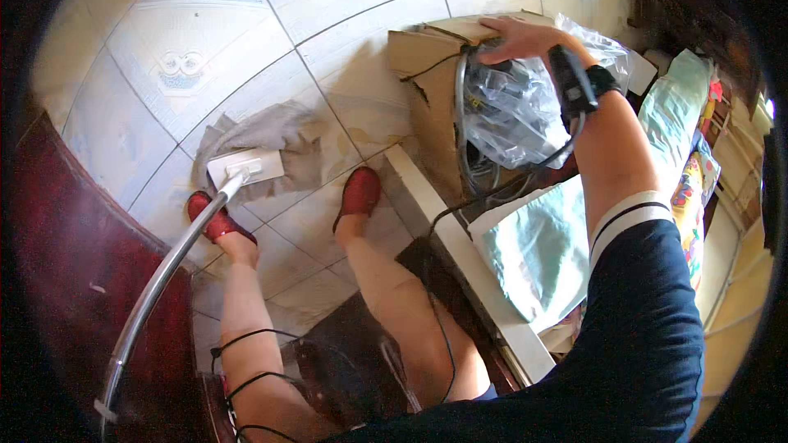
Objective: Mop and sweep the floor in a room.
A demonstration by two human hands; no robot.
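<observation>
My right hand reaches forward to the far rim of a torn cardboard box, fingers stretched out and apart. It lies over or just above the crumpled clear plastic that fills the box; whether it touches is hard to tell. A dark device is strapped at my right wrist, with a cable running from it. On the left, a flat mop with a silver pole leans across the view. Its white head rests on a grey cloth on the tiled floor. My left hand is out of view.
A dark red panel borders the left side. A pale ledge runs beside my right leg, with light green cloth past it. My feet in red shoes stand near the mop head. Black cables hang around my legs.
</observation>
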